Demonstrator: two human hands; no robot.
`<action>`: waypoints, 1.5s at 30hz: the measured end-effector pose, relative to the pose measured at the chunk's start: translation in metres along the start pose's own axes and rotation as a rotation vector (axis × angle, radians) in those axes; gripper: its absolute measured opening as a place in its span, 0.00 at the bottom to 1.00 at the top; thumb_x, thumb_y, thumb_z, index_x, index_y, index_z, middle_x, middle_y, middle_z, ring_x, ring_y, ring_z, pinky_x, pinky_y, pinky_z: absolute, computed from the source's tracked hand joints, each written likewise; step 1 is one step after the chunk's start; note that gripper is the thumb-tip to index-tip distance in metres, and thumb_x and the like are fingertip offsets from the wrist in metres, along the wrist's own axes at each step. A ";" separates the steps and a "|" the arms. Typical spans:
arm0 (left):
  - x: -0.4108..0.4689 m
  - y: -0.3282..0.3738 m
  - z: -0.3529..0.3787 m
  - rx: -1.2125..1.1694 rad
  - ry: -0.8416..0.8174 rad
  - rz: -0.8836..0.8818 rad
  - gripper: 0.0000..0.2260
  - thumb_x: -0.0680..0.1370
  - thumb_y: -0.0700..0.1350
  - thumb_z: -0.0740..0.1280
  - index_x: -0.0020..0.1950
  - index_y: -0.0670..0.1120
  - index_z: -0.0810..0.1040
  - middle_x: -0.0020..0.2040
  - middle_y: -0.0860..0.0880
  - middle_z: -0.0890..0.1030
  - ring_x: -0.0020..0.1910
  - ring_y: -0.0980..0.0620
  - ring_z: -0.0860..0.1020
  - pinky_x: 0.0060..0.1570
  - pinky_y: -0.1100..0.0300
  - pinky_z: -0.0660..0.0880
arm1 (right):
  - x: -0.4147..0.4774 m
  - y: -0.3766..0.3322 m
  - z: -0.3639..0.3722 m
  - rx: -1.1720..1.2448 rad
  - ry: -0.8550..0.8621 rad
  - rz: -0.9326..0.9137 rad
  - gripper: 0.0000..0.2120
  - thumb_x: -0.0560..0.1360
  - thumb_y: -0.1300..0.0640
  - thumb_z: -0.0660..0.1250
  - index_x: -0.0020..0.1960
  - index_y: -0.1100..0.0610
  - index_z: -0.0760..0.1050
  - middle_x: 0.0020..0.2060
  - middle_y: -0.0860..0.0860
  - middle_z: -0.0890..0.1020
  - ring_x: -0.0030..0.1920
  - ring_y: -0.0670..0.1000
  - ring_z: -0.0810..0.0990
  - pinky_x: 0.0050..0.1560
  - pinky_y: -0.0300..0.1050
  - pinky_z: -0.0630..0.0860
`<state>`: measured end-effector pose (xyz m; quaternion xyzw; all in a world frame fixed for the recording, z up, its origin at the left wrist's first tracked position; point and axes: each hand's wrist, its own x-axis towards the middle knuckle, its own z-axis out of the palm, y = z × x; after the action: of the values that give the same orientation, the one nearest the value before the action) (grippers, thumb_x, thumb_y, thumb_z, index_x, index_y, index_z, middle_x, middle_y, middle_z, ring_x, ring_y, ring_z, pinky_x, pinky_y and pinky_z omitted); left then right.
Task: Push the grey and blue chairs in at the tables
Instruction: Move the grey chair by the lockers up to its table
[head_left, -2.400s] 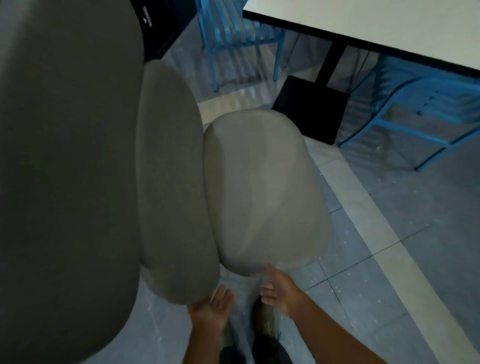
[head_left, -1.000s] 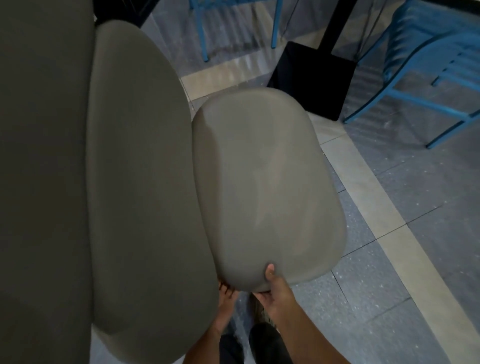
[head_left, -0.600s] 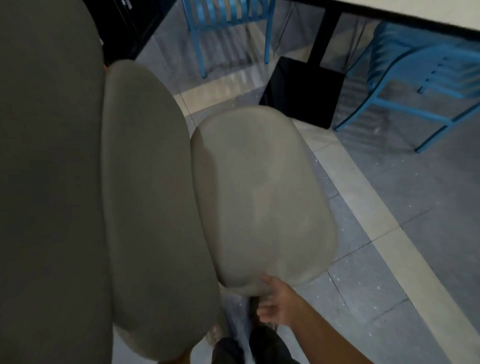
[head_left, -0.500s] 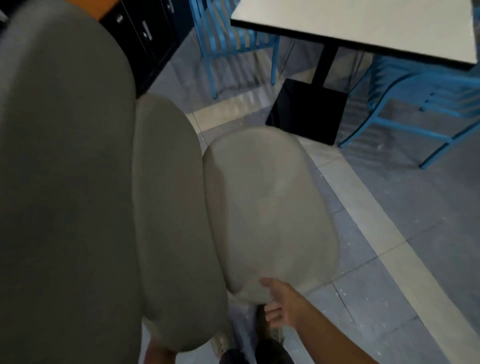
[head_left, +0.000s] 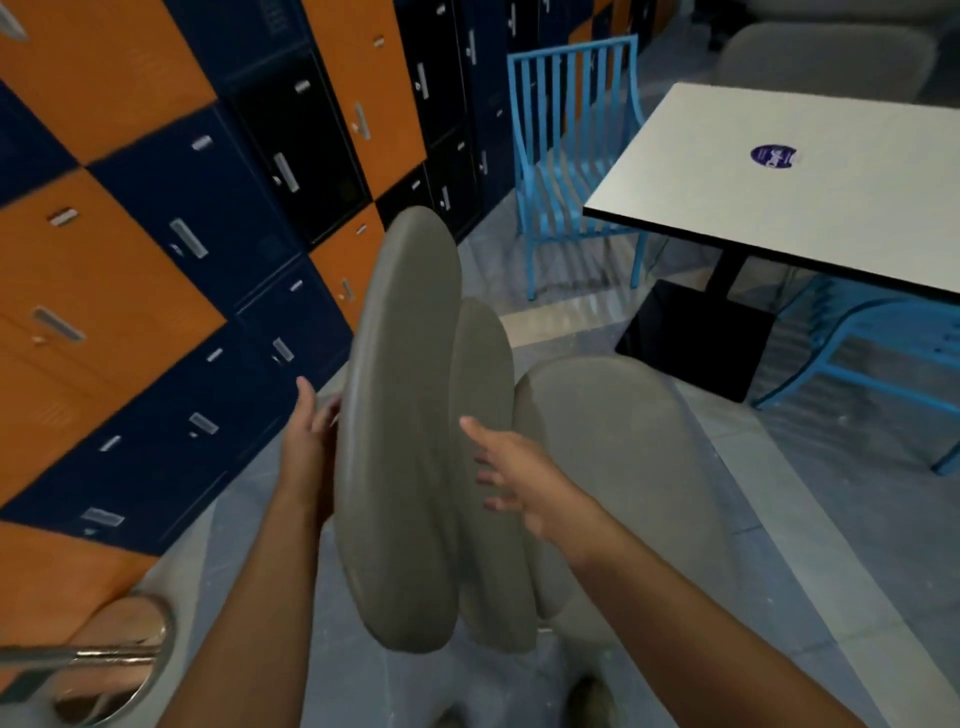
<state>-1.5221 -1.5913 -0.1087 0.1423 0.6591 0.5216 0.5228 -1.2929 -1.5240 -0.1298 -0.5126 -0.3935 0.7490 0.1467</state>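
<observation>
left hand and right hand now higher, both released, at three grey chair backs; two blue chairs, one table

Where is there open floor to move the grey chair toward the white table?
Open: floor between the grey chair and the black table base; also the tiles right of it, before the near blue chair. Crowded: the gap by the lockers, where the left hand is.

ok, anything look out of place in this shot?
Yes: the grey chairs stand bunched one behind another in the aisle beside the lockers, not at the table. The left hand is at the edge of the tallest back; the right hand hovers open. Nothing looks spilled or broken.
</observation>
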 end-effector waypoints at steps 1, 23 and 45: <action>0.007 0.013 0.000 0.042 -0.057 0.074 0.36 0.70 0.78 0.63 0.64 0.53 0.83 0.62 0.44 0.84 0.60 0.41 0.83 0.58 0.41 0.79 | -0.008 -0.012 0.013 -0.038 -0.002 -0.052 0.29 0.71 0.31 0.71 0.65 0.46 0.74 0.62 0.45 0.78 0.59 0.50 0.78 0.62 0.54 0.76; 0.050 0.072 0.033 1.058 -0.008 0.335 0.45 0.75 0.50 0.64 0.82 0.59 0.37 0.66 0.40 0.76 0.57 0.37 0.77 0.58 0.44 0.77 | -0.041 -0.013 0.159 -0.816 0.298 -0.229 0.51 0.73 0.55 0.70 0.83 0.56 0.37 0.82 0.56 0.53 0.77 0.60 0.63 0.71 0.53 0.70; -0.076 -0.013 -0.012 1.009 0.196 0.286 0.44 0.75 0.51 0.63 0.82 0.58 0.36 0.72 0.40 0.72 0.63 0.34 0.75 0.56 0.46 0.76 | -0.154 0.074 0.149 -0.943 0.130 -0.258 0.50 0.72 0.59 0.71 0.83 0.50 0.43 0.73 0.56 0.69 0.65 0.59 0.75 0.60 0.52 0.77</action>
<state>-1.4959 -1.6589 -0.0798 0.4151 0.8477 0.2169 0.2490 -1.3445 -1.7338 -0.0593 -0.5160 -0.7399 0.4314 0.0148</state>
